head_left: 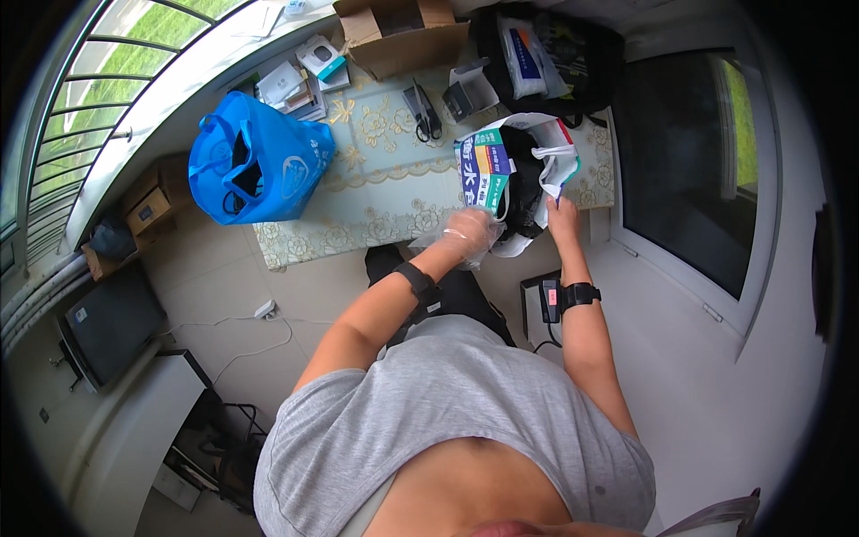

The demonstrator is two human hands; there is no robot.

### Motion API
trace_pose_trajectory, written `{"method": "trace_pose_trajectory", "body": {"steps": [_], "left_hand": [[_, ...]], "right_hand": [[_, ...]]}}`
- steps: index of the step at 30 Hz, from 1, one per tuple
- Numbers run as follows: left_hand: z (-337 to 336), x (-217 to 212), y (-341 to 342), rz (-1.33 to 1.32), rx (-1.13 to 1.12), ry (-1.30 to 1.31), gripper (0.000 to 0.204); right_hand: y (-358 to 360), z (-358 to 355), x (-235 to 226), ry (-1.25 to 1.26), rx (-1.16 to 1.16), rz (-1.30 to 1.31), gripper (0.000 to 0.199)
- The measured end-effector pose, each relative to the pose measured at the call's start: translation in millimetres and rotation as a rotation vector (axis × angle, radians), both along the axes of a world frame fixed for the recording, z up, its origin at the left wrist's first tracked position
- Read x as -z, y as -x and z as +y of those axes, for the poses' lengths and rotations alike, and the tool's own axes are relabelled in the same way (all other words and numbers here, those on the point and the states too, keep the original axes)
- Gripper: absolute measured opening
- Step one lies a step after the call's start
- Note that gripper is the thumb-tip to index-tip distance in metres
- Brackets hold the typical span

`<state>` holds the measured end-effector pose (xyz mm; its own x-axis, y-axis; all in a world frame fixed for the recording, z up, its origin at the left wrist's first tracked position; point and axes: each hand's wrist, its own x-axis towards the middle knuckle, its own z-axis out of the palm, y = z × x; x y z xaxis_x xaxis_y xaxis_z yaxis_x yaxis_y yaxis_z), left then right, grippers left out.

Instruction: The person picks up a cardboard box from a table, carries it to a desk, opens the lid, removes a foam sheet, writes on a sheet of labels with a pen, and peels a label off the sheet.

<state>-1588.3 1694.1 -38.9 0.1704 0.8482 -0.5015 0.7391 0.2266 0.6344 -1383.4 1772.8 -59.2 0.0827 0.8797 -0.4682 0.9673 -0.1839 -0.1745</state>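
This looks like a home, an enclosed balcony or sunroom. A curved barred window [98,98] looks onto grass; the worktop [385,192] wears a gold-patterned cloth, with a blue shopping bag [255,161], a cardboard box [403,36] and small packages on it. Cables [259,336] trail over the tiled floor [215,277].

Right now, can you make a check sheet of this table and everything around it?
Surface: table under a pale flowered cloth.
Job's things: white printed shopping bag at the table's right edge, mouth open, dark contents inside.
Clutter: blue tote bag, cardboard box, small boxes and papers, black bag.
Grips: left hand, in a clear plastic glove, at the bag's lower edge; right hand pinching the bag's rim.
Cables: white cord on the floor.
Surroundings: barred window left, glass door right.
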Motion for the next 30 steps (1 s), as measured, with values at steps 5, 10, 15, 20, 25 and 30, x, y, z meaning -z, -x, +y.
{"method": "trace_pose_trajectory", "body": {"steps": [5, 10, 15, 20, 25, 30], "left_hand": [[1.2, 3.6, 26.3, -0.318, 0.0, 0.188, 0.039], [-5.3, 21.8, 66.1, -0.532, -0.4, 0.194, 0.036], [-28.0, 47.2, 127.9, -0.653, -0.822, 0.231, 0.032], [-72.4, 58.3, 185.2, -0.694, -1.08, 0.264, 0.03], [-128.7, 76.6, 234.0, -0.594, -1.323, 0.351, 0.03], [-177.7, 102.7, 265.9, -0.485, -1.449, 0.405, 0.027]], "right_hand": [[1.1, -2.2, -8.3, 0.034, 0.059, -0.066, 0.038], [51.8, 0.8, -69.0, -0.262, 0.083, -0.083, 0.03], [156.7, -9.1, -84.5, -0.382, -0.132, 0.399, 0.021], [246.8, -1.2, 13.2, -0.102, -0.095, 0.43, 0.048], [290.1, 26.2, 115.7, -0.082, 0.054, 0.28, 0.075], [302.1, 54.3, 178.5, -0.134, 0.051, 0.068, 0.089]]}}
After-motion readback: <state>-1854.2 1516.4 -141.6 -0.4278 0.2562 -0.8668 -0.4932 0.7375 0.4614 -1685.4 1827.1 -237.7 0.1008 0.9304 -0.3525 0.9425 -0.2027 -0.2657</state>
